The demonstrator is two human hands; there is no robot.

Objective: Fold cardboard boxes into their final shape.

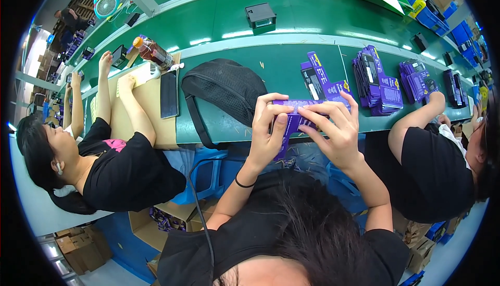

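Both my hands hold one purple cardboard box (pixel 295 110) above the near edge of the green table. My left hand (pixel 268 129) grips its left end, thumb toward me and fingers curled over the top. On the right part, the fingers and thumb of my right hand (pixel 333 127) press against the printed cardboard. A long flap or panel of the box hangs down between the hands. Just beyond my right hand lie flat purple cartons (pixel 320 72), some partly hidden by my fingers. Farther right is a stack of similar purple cartons (pixel 377 85).
A black mesh bag (pixel 224 90) lies left of my hands, beside a phone (pixel 169 95) and a drink bottle (pixel 152 51). Co-workers sit close on both sides; more carton piles (pixel 414 80) are near the right one. Beyond runs a green conveyor (pixel 208 25) carrying black devices (pixel 260 15).
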